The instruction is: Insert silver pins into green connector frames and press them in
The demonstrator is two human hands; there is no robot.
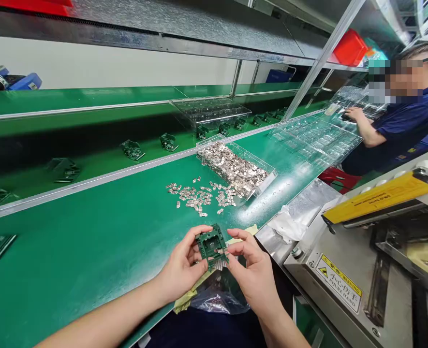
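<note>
Frame, pinched by left hand over counter's near edge, could fall if right hand, at its right side, pinch unclear, pushes too hard.

Bright overhead glare on green tabletop; stretched edges.

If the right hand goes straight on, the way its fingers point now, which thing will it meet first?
Most likely the green part held by the left hand. The fingertips of the right hand are already at its edge; whether they touch is unclear.
</note>
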